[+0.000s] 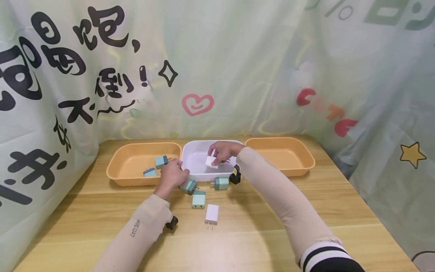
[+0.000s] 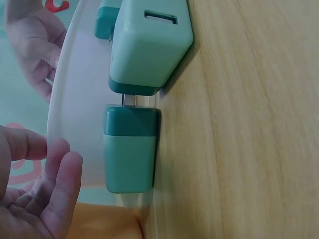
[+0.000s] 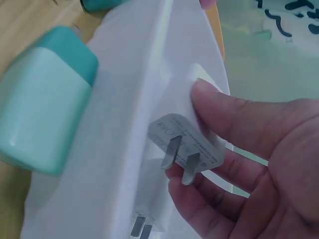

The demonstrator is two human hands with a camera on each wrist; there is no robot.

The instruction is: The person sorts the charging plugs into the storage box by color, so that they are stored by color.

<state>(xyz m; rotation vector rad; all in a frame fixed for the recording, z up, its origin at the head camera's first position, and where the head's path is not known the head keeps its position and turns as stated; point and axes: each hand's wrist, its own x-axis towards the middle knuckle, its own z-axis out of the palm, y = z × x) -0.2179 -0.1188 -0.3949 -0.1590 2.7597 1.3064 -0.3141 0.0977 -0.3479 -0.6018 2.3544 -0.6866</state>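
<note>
My right hand (image 1: 222,152) pinches a white plug-in charger (image 3: 187,139) between thumb and fingers, over the white tray (image 1: 193,176). Its two metal prongs point toward the camera in the right wrist view. A second white charger (image 3: 152,219) lies inside that tray, partly hidden. At the corner where the white tray meets the left orange tray (image 1: 125,181), my left hand (image 1: 173,173) pinches the white tray's rim with thumb and fingertips. Green chargers (image 1: 160,162) (image 1: 149,172) lie in the left orange tray, close beside this hand.
On the wooden table before the white tray lie green chargers (image 1: 188,186) (image 1: 198,200) (image 1: 222,183) and a white charger (image 1: 212,214) with its prongs toward me. Another orange tray (image 1: 299,172) adjoins on the right. A printed curtain (image 1: 238,75) hangs behind the trays.
</note>
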